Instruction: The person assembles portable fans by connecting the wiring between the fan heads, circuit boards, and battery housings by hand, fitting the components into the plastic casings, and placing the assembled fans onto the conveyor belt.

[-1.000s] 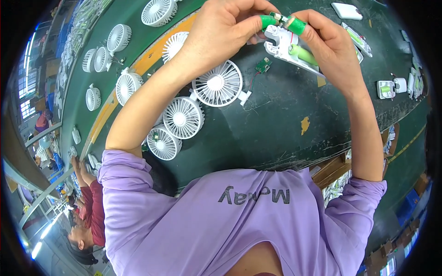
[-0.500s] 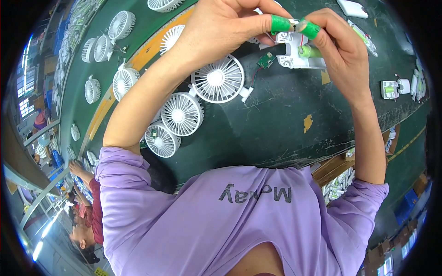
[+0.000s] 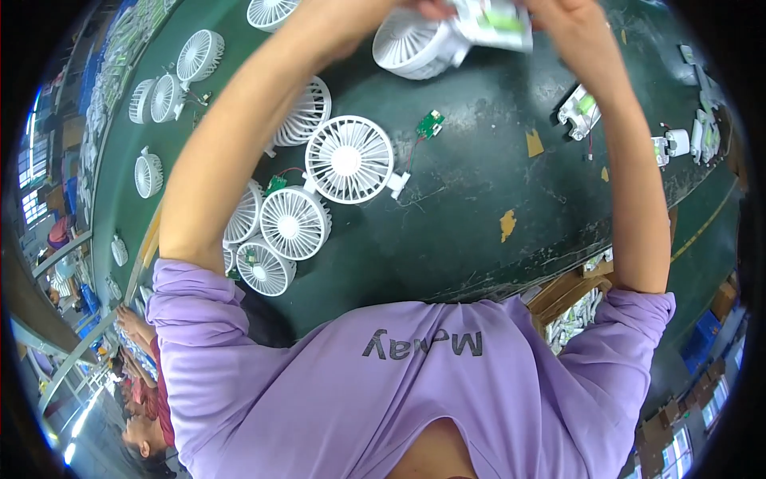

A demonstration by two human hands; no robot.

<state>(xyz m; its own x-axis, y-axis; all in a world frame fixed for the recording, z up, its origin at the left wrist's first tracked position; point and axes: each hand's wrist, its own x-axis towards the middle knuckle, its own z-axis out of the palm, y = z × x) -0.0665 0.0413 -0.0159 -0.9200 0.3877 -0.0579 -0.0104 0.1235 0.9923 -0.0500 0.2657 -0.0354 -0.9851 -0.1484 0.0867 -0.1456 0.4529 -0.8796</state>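
Near the top edge, a white handheld fan (image 3: 408, 46) is between my hands, its handle case (image 3: 488, 30) blurred by motion with a green cell showing inside. My left hand (image 3: 375, 9) is closed around the fan's upper side, partly cut off by the frame edge. My right hand (image 3: 568, 17) has its fingers bent against the far end of the handle case; their tips are mostly hidden. Below the left forearm lies a white round fan (image 3: 349, 160) with a small green circuit board (image 3: 430, 124) wired to it.
More fan heads (image 3: 294, 223) cluster at the left of the dark green table (image 3: 447, 239). An open battery case (image 3: 580, 112) lies by my right forearm, with white parts (image 3: 677, 142) beyond. A box of white parts (image 3: 574, 315) stands below the table edge. Another person (image 3: 144, 423) sits at left.
My hands have moved up toward the top edge. The fingers have left their pinch at the wires, and the fan and its handle case have swung into view between my hands. The view has shifted slightly.
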